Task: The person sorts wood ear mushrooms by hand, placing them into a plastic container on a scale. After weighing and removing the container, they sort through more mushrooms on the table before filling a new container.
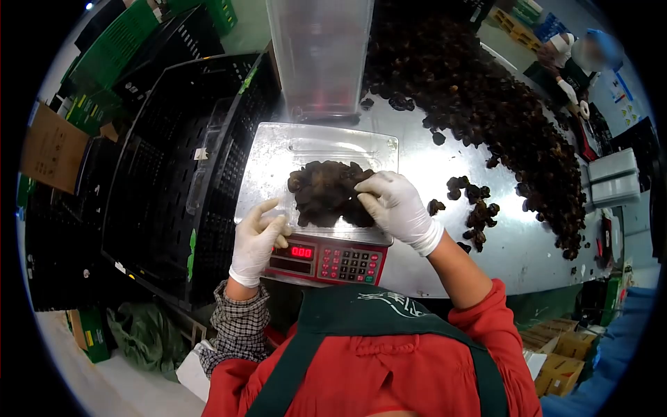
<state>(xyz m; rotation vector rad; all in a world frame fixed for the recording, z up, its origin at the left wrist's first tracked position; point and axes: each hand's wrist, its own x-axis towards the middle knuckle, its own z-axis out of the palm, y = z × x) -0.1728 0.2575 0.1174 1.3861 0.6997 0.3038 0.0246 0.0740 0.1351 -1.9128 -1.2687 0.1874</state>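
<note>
A heap of dark brown, mushroom-like pieces (330,192) lies in a shallow clear plastic tray (285,163) on the metal pan of a red weighing scale (315,261). The scale's red display reads 0.00. Both of my hands wear white gloves. My right hand (401,212) has its thumb and fingers closed at the heap's right edge, on the mushroom-like pieces. By the tray's near left corner is my left hand (257,243), with fingers bent but apart; I see nothing in it.
A large pile of the same pieces (479,90) covers the table's far right, with small clumps (479,215) nearer. Stacked clear trays (316,55) stand behind the scale. A black crate (174,160) is on the left. Another person (566,69) works at the far right.
</note>
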